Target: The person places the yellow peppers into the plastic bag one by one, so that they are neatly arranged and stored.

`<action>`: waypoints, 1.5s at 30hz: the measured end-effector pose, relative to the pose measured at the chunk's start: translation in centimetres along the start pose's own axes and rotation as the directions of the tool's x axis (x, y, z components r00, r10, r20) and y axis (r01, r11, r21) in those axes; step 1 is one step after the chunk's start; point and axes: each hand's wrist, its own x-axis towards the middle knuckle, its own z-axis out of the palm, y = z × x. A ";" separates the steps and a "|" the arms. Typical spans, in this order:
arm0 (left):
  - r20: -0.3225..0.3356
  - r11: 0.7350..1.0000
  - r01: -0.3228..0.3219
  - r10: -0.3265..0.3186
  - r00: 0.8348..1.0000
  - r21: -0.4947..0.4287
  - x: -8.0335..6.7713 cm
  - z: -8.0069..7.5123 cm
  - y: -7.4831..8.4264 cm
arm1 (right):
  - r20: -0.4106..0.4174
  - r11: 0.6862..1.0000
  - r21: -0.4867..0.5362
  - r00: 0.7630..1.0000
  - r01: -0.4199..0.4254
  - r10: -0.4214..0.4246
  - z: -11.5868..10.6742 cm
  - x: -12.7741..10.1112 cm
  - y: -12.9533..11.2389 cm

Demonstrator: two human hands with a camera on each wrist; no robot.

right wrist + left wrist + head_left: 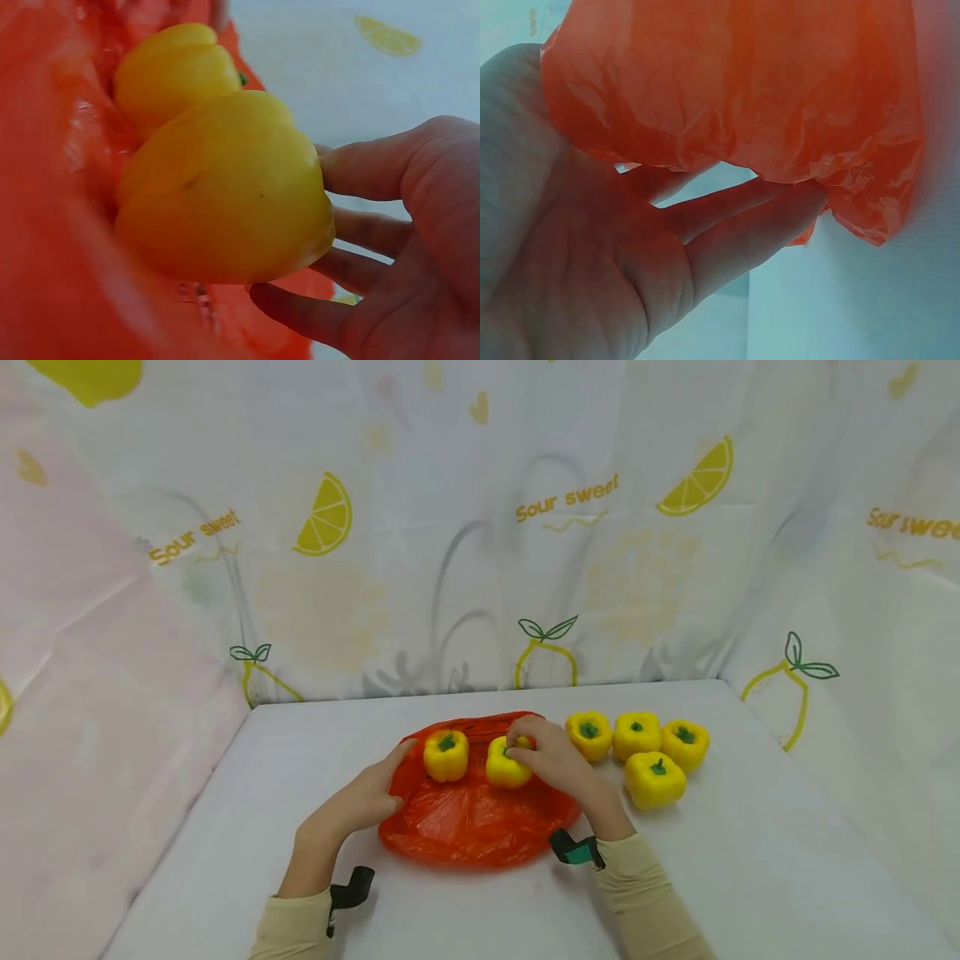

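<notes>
A: Looking from the head view, I see my right hand (551, 758) gripping a yellow pepper (507, 766) on the orange bag (472, 818), mid-table.

B: Left wrist?

A: My left hand (592, 270), fingers straight, touches the bag's left edge.

B: Right wrist?

A: Fingers curl around the pepper.

- Left hand (360, 802): forearm reaches forward from the lower left, in a beige sleeve with a black wrist strap. Fingers (735, 225) are extended and close together, pressed against the edge of the bag (472, 818); nothing is gripped.
- Right hand (551, 756): forearm comes in from the lower right, in a beige sleeve with a strap at the wrist. The hand is arched, its grip curled round a pepper (507, 764), fingertips (300, 311) at its top.
- The hands are near each other but apart.
</notes>
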 end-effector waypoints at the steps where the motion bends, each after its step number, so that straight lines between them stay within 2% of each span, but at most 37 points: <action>1: 0.001 1.000 0.001 -0.001 1.000 -0.001 -0.1 0.0 0.0 | 0.004 1.000 0.002 1.000 -0.005 0.005 0.3 0.1 0.1; 8: -0.004 1.000 -0.006 0.006 1.000 0.004 -0.1 -0.1 -0.2 | 0.072 0.995 -0.037 0.993 -0.093 0.095 0.4 -0.1 -0.1; 11: -0.001 1.000 -0.003 0.003 1.000 0.002 -0.1 -0.1 -0.2 | 0.111 0.993 -0.061 0.988 -0.098 0.104 0.2 -0.3 -0.3; 14: 0.002 1.000 0.001 -0.001 1.000 0.001 -0.1 -0.1 -0.2 | 0.097 0.995 -0.065 0.992 -0.073 0.080 0.4 -0.1 -0.1; 18: 0.002 1.000 -0.005 0.005 1.000 -0.001 0.0 -0.2 -0.1 | 0.033 0.997 -0.064 0.999 -0.037 0.039 1.4 0.4 0.6; 26: 0.009 1.000 0.021 -0.021 1.000 -0.005 -0.1 -0.2 -0.2 | -0.032 1.000 -0.017 0.999 -0.017 0.016 3.2 0.8 1.2; 34: 0.006 1.000 -0.004 0.004 1.000 -0.009 0.0 -0.1 -0.6 | 0.004 0.998 -0.054 1.000 -0.017 0.017 3.3 0.9 1.3; 41: 0.011 1.000 0.014 -0.014 1.000 -0.005 0.0 -0.3 -0.6 | 0.036 0.994 -0.105 0.999 -0.007 0.011 2.4 0.8 1.0; 45: 0.014 1.000 0.012 -0.012 1.000 -0.007 0.0 -0.3 -0.5 | 0.036 0.991 -0.132 0.999 -0.034 0.039 1.8 0.5 0.5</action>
